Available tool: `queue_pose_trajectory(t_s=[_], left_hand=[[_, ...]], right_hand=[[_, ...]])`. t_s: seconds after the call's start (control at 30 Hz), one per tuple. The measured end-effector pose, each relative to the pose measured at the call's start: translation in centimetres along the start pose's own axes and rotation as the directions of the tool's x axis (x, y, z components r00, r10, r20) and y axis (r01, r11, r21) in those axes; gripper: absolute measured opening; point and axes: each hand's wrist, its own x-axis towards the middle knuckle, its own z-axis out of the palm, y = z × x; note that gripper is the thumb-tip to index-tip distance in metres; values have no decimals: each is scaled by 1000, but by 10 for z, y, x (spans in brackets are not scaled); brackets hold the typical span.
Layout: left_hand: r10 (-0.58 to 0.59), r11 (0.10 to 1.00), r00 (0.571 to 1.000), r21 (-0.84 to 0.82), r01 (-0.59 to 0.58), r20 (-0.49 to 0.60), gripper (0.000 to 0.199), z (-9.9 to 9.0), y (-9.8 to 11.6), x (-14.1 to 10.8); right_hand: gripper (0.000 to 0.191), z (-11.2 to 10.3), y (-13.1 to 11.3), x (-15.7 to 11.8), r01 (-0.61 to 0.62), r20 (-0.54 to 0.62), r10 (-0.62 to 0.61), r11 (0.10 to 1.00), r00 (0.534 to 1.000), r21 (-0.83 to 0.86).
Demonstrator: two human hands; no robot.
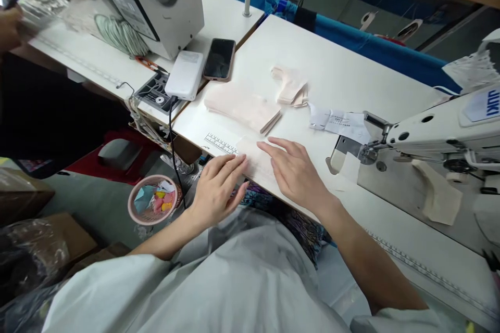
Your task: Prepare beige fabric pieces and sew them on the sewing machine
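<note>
A pale, thin piece of fabric (258,165) lies flat at the table's front edge, between my two hands. My left hand (216,187) rests at its left end, fingers stretched out beside the printed ruler (221,143). My right hand (295,174) is over the right end, fingers extended and a little apart. Neither hand grips anything that I can see. Just beyond them is a folded stack of pale pink fabric (242,107). Further back sits a smaller bundle of pink pieces (291,86), next to a white printed label strip (338,122).
A sewing machine (441,125) stands at the right, with a cream fabric piece (437,192) on its bed. Behind left are a phone (220,59), a white power bank (185,75) with a cable and another machine (167,5). A scrap basket (135,203) stands below; another person's hand (10,28) is far left.
</note>
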Motion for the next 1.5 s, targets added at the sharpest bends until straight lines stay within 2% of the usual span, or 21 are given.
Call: queue_pose_trajectory(t_s=[0.2, 0.33, 0.43, 0.57, 0.73, 0.97, 1.23, 1.37, 1.5], left_hand=[[-23, 987, 988, 160, -1, 151, 48, 3, -5, -7], [-35, 986, 986, 169, 7, 161, 47, 4, -4, -10], [-42, 988, 985, 153, 16, 165, 47, 4, -5, -11], [-60, 994, 986, 101, 45, 158, 49, 4, -5, -12], [-102, 994, 994, 48, 100, 41, 56, -2, -12, -14], [-189, 978, 980, 82, 193, -58, 46, -10, -32, -12], [-83, 996, 997, 18, 83, -6, 41, -7, -28, -5], [-51, 997, 998, 54, 48, 43, 39, -5, -27, 1], [-42, 993, 992, 115, 29, 117, 41, 2, -29, 9]], right_hand=[[45, 19, -3, 24, 13, 111, 0, 994, 994, -113], [44, 22, -3, 25, 4, 107, 24, 968, 994, -250], [44, 23, -2, 25, 5, 91, 22, 959, 996, -283], [43, 20, 0, 24, -3, 39, 12, 977, 999, -213], [42, 15, 5, 20, -37, -109, 30, 998, 994, -60], [42, 19, 7, 16, -12, -138, 15, 1000, 990, 26], [44, 24, 6, 17, -35, -85, 37, 999, 996, 24], [44, 25, 5, 19, -49, -68, 50, 999, 996, 4], [45, 26, 1, 24, -52, 24, 53, 997, 998, -50]])
